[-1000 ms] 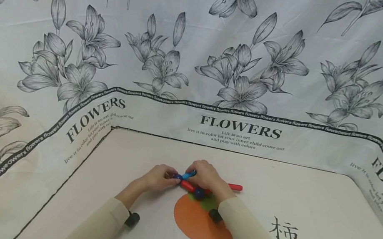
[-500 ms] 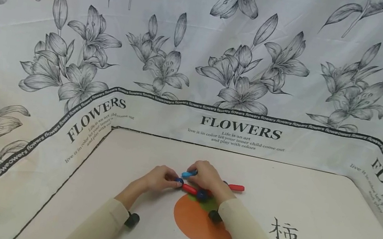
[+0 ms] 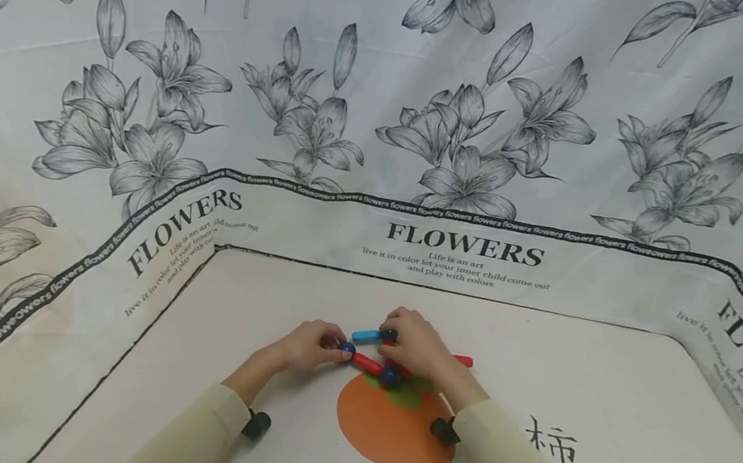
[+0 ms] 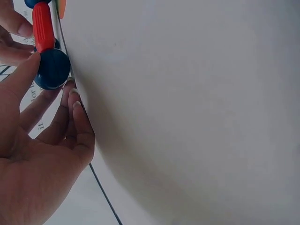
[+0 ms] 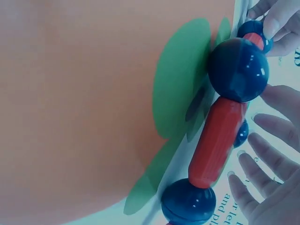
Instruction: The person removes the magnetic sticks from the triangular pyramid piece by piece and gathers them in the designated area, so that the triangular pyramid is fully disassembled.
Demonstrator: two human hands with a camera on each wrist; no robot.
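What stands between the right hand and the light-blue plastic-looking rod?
A dark-blue ball, at the end of the light-blue plastic-looking rod facing the right hand. Nothing else visible between.

Curtained-off nook, home or studio I can't tell: white lily-printed fabric (image 3: 361, 119) walls three sides of a flat cream-coloured tabletop (image 3: 612, 378).

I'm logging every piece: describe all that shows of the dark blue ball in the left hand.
The dark blue ball is round, smooth and glossy, and looks plastic. The left hand pinches it with thumb and fingers. A ribbed red rod meets it end-on. In the head view it lies up and left of the orange fruit print, with one end of the light blue rod close by; whether that end touches it is unclear.
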